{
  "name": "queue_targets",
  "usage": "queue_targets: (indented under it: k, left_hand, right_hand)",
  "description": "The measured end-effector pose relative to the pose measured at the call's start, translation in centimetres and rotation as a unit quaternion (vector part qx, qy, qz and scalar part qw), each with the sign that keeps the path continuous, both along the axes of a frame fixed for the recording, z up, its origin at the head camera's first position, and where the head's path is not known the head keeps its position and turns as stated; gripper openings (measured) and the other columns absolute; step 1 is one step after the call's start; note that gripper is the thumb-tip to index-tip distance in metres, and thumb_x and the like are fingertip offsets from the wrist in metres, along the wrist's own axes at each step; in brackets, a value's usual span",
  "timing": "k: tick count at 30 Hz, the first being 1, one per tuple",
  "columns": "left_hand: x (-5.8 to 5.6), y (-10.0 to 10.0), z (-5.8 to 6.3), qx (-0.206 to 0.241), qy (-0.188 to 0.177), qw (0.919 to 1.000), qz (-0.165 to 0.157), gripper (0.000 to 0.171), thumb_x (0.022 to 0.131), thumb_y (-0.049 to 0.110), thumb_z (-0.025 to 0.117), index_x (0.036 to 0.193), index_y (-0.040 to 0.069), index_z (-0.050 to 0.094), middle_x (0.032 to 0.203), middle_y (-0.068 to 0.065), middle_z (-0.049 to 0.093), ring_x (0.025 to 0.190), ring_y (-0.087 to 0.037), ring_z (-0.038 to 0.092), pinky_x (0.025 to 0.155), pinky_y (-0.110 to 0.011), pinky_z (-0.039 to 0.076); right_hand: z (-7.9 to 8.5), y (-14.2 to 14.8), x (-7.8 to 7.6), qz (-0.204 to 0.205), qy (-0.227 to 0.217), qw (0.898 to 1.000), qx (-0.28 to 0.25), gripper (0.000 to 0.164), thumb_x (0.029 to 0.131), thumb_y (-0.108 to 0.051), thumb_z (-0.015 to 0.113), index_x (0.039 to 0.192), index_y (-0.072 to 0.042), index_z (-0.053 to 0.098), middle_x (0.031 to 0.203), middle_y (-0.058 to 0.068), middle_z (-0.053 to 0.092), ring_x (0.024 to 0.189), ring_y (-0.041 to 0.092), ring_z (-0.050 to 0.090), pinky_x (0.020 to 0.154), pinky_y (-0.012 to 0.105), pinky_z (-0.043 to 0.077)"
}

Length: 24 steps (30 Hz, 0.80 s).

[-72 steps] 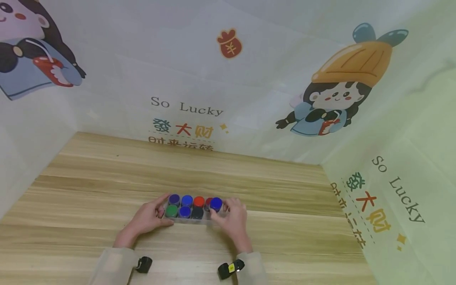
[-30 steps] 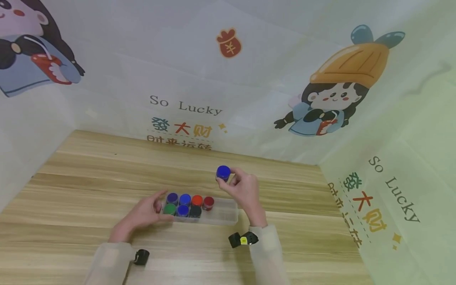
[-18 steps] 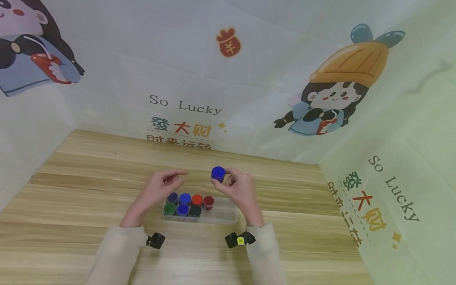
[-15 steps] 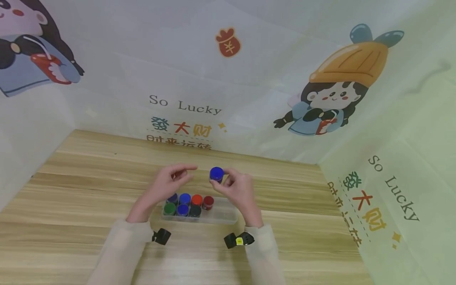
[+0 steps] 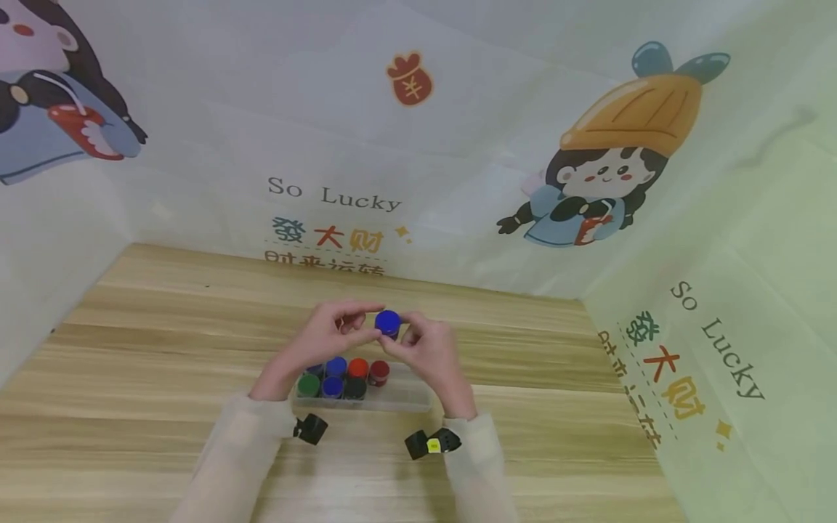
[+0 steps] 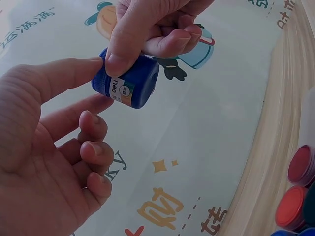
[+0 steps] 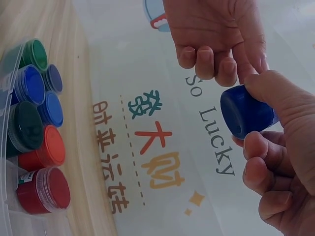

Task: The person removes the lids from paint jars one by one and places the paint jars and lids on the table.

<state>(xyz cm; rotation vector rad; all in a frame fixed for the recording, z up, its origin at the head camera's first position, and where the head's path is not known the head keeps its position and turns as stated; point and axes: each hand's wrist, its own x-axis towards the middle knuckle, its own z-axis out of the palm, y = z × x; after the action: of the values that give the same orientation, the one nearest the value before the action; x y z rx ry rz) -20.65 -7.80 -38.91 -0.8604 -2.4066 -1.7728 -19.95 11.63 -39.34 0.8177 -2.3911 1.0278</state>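
Observation:
Above the table, my right hand [image 5: 428, 347] grips a blue paint jar [image 5: 388, 322] between thumb and fingers. My left hand [image 5: 327, 335] has its thumb and index finger at the jar's lid end, its other fingers loosely curled. The left wrist view shows the jar [image 6: 142, 83] tilted on its side, a "deli" label facing out; the right wrist view shows its smooth base [image 7: 236, 115]. Below the hands lies a clear plastic tray [image 5: 408, 396] with several capped jars, among them a green jar [image 5: 308, 385], a black jar [image 5: 354, 388] and a dark red jar [image 5: 379, 373].
The tray's right part holds no jars. Wood-grain table [image 5: 536, 407] surrounds the tray. White printed sheets [image 5: 484, 145] stand as walls behind and at both sides. A strap with a black device [image 5: 428, 443] sits at each wrist.
My right hand lifted the blue paint jar out of the tray, then shifted slightly left. My left hand let go of the tray, rose rightward and met the jar's lid.

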Motion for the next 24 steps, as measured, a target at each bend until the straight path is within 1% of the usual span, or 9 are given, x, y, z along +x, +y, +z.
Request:
queue_targets:
  k: [5,10,13,17,21,24]
  left_hand:
    - [0.03,0.06,0.17,0.007,-0.001,1.0,0.001,0.038,0.083,0.006,0.07,0.119,-0.004,0.061,0.07,-0.002,0.042,0.059,-0.013,0.034,0.056,-0.024,0.028]
    - [-0.03,0.08,0.35,0.002,0.01,0.9999,-0.005,0.039,0.082,0.004,0.071,0.119,-0.004,0.061,0.072,-0.002,0.043,0.061,-0.013,0.035,0.056,-0.024,0.028]
    - [-0.12,0.06,0.33,-0.008,0.011,0.9999,-0.009,0.037,0.083,0.005,0.07,0.118,-0.003,0.062,0.073,-0.003,0.044,0.063,-0.014,0.036,0.057,-0.024,0.029]
    - [-0.25,0.0,0.23,-0.025,0.003,0.9996,-0.016,0.036,0.083,0.007,0.07,0.118,-0.001,0.063,0.075,-0.003,0.046,0.067,-0.015,0.038,0.059,-0.023,0.031]
    - [-0.22,-0.05,0.14,-0.032,0.023,0.999,-0.02,0.034,0.083,0.008,0.07,0.115,-0.001,0.064,0.077,-0.002,0.048,0.069,-0.016,0.039,0.061,-0.023,0.033]
    - [-0.18,-0.02,0.02,-0.027,0.039,0.9986,-0.024,0.031,0.083,0.007,0.07,0.113,-0.001,0.065,0.079,-0.002,0.049,0.07,-0.016,0.04,0.061,-0.023,0.034]
  right_hand:
    - [0.1,-0.22,0.07,0.0,0.0,1.0,0.007,0.023,0.075,-0.013,0.078,0.091,0.001,0.068,0.05,-0.001,0.054,0.044,-0.001,0.042,0.042,0.013,0.033]
    - [0.04,-0.35,0.03,-0.002,0.009,1.0,0.013,0.022,0.074,-0.011,0.077,0.091,0.001,0.069,0.05,-0.001,0.055,0.043,0.003,0.046,0.043,0.013,0.033]
    - [-0.09,-0.33,-0.03,-0.004,0.013,1.0,0.018,0.022,0.074,-0.011,0.077,0.09,0.0,0.069,0.05,-0.001,0.056,0.043,0.004,0.048,0.043,0.012,0.034]
    - [-0.25,-0.28,-0.07,0.0,0.013,1.0,0.022,0.022,0.073,-0.011,0.077,0.09,0.001,0.07,0.051,-0.001,0.057,0.044,0.003,0.048,0.044,0.011,0.034]
    - [-0.43,-0.14,-0.09,0.016,0.011,1.0,0.011,0.023,0.074,-0.01,0.077,0.092,0.001,0.07,0.052,-0.001,0.057,0.045,0.003,0.049,0.045,0.012,0.036]
    - [-0.6,0.01,-0.05,0.037,-0.012,0.999,-0.009,0.026,0.074,-0.01,0.078,0.096,0.001,0.07,0.053,-0.001,0.057,0.046,0.003,0.048,0.046,0.014,0.038]
